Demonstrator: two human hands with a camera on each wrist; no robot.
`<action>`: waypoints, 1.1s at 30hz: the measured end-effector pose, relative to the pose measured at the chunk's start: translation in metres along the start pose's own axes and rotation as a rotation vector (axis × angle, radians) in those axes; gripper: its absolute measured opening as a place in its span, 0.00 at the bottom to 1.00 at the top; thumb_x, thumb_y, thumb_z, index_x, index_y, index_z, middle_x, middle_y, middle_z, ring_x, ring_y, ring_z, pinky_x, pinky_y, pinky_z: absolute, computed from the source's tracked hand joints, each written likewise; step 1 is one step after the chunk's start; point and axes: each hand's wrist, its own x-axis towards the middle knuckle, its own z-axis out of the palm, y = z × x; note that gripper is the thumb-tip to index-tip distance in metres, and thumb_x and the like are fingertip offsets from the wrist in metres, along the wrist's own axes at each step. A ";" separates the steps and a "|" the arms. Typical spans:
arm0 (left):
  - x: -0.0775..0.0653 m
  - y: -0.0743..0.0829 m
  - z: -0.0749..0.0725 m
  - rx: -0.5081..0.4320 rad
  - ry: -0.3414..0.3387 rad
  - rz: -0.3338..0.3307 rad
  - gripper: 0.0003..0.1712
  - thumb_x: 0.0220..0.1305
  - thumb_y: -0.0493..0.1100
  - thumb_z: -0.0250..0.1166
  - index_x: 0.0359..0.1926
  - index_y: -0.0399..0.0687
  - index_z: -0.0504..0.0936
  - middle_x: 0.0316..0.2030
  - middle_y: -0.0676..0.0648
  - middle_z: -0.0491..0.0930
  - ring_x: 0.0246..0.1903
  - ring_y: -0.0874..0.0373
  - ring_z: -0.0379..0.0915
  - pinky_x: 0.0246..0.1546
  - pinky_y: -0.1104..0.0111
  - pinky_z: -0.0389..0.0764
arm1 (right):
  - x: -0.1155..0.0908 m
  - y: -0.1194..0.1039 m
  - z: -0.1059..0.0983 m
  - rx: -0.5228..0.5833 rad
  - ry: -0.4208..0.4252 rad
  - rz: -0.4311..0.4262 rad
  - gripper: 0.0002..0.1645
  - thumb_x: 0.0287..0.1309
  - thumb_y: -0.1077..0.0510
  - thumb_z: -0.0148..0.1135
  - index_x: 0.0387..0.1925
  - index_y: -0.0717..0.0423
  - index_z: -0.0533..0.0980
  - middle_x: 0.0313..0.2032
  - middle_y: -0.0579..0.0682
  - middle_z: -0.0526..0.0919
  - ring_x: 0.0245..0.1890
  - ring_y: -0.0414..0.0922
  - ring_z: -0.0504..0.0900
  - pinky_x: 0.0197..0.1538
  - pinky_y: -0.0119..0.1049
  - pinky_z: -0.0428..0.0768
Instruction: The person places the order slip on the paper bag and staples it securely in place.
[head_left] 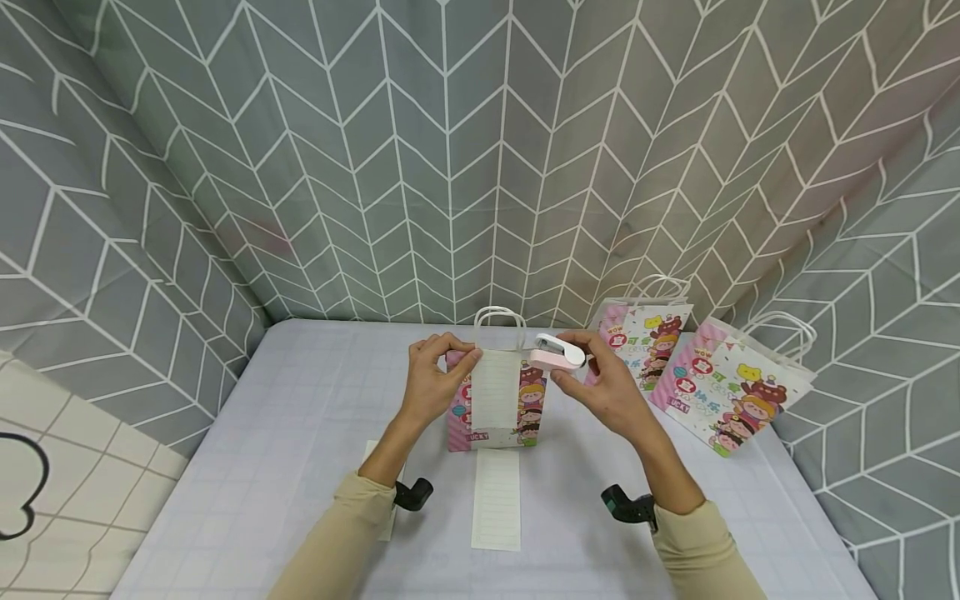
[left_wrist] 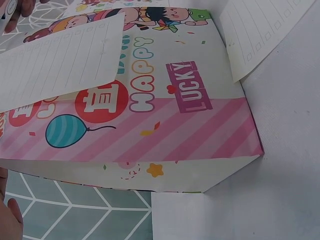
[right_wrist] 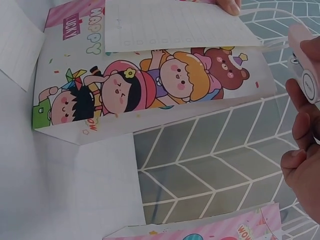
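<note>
A pink-and-white paper gift bag [head_left: 531, 417] with white handles stands upright in the middle of the table, cartoon figures on its front. Against that front lies a lined paper sheet [head_left: 495, 387], its upper edge near the bag's rim. My left hand [head_left: 433, 379] pinches the sheet's upper left corner at the bag's top. In my right hand [head_left: 609, 392] is a small pink-and-white stapler [head_left: 557, 353], held just right of the sheet's top corner. The right wrist view shows the stapler [right_wrist: 304, 65] apart from the sheet [right_wrist: 175, 27].
Another lined sheet [head_left: 496, 504] lies on the table in front of the bag. A further sheet [head_left: 388, 525] is partly covered by the left forearm. Two similar bags, one farther back [head_left: 645, 329] and one nearer [head_left: 738, 392], are at the right. A patterned curtain [head_left: 480, 167] hangs behind the table.
</note>
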 end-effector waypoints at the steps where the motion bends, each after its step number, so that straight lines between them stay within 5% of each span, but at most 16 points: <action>1: 0.000 0.000 0.000 0.002 0.000 0.000 0.04 0.63 0.44 0.73 0.34 0.52 0.85 0.35 0.53 0.86 0.37 0.58 0.75 0.58 0.52 0.55 | 0.001 0.000 0.000 0.001 0.002 0.003 0.31 0.61 0.62 0.69 0.64 0.51 0.69 0.52 0.49 0.76 0.46 0.46 0.71 0.47 0.39 0.70; 16: 0.000 0.003 0.000 0.006 -0.010 -0.003 0.04 0.63 0.43 0.72 0.34 0.51 0.85 0.36 0.51 0.87 0.39 0.56 0.76 0.58 0.52 0.55 | 0.013 0.011 -0.006 0.165 -0.026 0.058 0.29 0.65 0.62 0.65 0.65 0.53 0.68 0.51 0.52 0.76 0.39 0.47 0.74 0.35 0.33 0.73; 25: -0.001 0.004 -0.001 0.005 -0.017 -0.017 0.05 0.63 0.44 0.72 0.35 0.50 0.85 0.36 0.51 0.86 0.39 0.56 0.76 0.59 0.51 0.55 | 0.023 0.017 -0.004 0.238 0.024 0.118 0.28 0.65 0.59 0.65 0.62 0.56 0.65 0.52 0.52 0.77 0.47 0.46 0.78 0.48 0.32 0.77; 33: -0.001 0.003 0.001 -0.005 -0.010 -0.012 0.04 0.64 0.44 0.72 0.35 0.51 0.85 0.35 0.52 0.86 0.39 0.55 0.76 0.58 0.52 0.55 | 0.031 0.017 0.001 0.229 0.050 0.049 0.30 0.70 0.59 0.60 0.70 0.57 0.66 0.54 0.52 0.76 0.51 0.45 0.76 0.50 0.33 0.73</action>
